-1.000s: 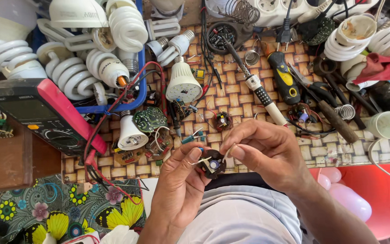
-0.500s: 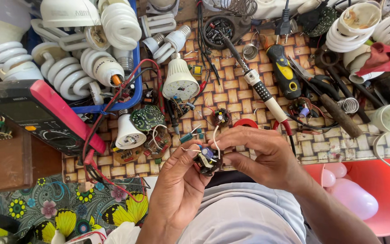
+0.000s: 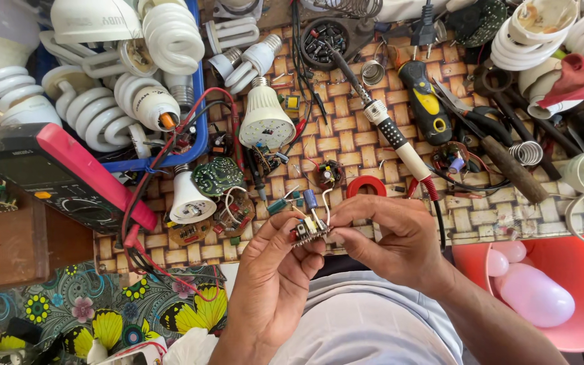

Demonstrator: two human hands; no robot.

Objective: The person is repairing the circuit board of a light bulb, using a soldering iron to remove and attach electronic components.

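Woven cane matting lies under my left hand (image 3: 275, 263) and right hand (image 3: 390, 233), both pinched shut on one small lamp driver board (image 3: 309, 230), raised just above the mat (image 3: 346, 145) so I judge its parts face me. Beyond the grip lies the soldering iron (image 3: 390, 132); a red tape roll (image 3: 366, 186) sits close behind my right fingers.

Both hands meet low in the middle: the left hand (image 3: 272, 277) and the right hand (image 3: 390, 233) pinch a small circuit board (image 3: 309, 230) between their fingers (image 3: 292, 226), its wires and a blue part sticking up. Just beyond the fingers lie a red tape roll (image 3: 366, 186) and a soldering iron (image 3: 386, 128) on the woven counter (image 3: 346, 142). Off to the left of the fingers sit a bulb (image 3: 265, 118), a multimeter (image 3: 55, 172) and a blue tray (image 3: 197, 128) of spiral lamps.
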